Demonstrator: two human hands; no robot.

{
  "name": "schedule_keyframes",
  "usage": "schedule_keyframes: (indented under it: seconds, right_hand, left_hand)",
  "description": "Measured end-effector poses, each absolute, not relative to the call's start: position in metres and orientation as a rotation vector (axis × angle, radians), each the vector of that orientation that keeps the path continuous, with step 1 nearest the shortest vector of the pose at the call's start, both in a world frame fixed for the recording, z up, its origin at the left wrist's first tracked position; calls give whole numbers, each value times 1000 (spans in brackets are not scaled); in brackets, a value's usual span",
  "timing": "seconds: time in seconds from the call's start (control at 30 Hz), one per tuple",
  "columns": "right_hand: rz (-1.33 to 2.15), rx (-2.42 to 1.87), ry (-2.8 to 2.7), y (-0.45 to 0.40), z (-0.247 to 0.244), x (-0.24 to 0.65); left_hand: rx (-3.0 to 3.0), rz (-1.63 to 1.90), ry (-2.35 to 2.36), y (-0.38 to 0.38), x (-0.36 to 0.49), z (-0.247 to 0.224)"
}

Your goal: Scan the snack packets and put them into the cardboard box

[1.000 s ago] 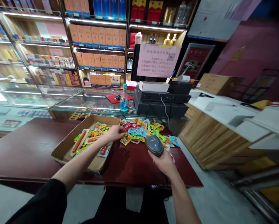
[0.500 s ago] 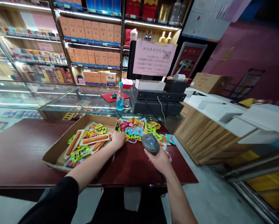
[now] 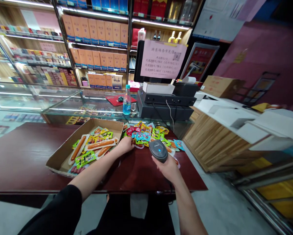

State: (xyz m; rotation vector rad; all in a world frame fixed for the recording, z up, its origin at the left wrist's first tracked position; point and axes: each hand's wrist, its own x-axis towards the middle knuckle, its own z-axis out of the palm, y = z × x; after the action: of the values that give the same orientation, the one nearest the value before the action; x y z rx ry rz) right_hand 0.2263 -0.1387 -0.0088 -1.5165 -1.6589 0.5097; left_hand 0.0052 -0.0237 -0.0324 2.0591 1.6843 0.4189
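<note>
My right hand (image 3: 167, 166) is wrapped round a dark grey barcode scanner (image 3: 158, 150) with a small blue light, held above the table. At the left edge of a pile of colourful snack packets (image 3: 144, 135), my left hand (image 3: 126, 145) is closed, fingers curled. Something brownish shows at its fingertips, too small and blurred to name. Left of that hand stands a shallow cardboard box (image 3: 60, 160). Packaged sausages (image 3: 101, 144) and green packets (image 3: 85, 159) lie inside it. Part of the pile is hidden behind the scanner and my right hand.
Behind the dark red table (image 3: 21, 156) runs a glass display counter (image 3: 92, 102). On it are a bottle of blue drink (image 3: 127, 101), a red mat (image 3: 114, 100) and a monitor with a pink paper sign (image 3: 162, 61). A wooden cabinet (image 3: 210, 140) stands at the right.
My left hand has shifted slightly to the right along the pile's edge, and a brownish thing now shows at its fingers. The scanner stays nearly in place. The view has moved a little.
</note>
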Motion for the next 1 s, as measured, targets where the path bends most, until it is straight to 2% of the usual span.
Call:
schedule_keyframes:
  seconds: [0.13,0.23,0.53,1.0]
  right_hand:
    - [503,-1533,-1673,-141,-6,228]
    - [504,-1538,-1674,-143,-5,227]
    - [587,-1491,-1713,-146,-8,224]
    - [608,-1487,-1721,-145,-5,221]
  left_hand:
    - [1358,694,1226,-21,6,-31]
    - [1071,767,1007,-20,7,-32]
    - [957,829,980,-14,2,-36]
    - [719,839,904,-21,5,-12]
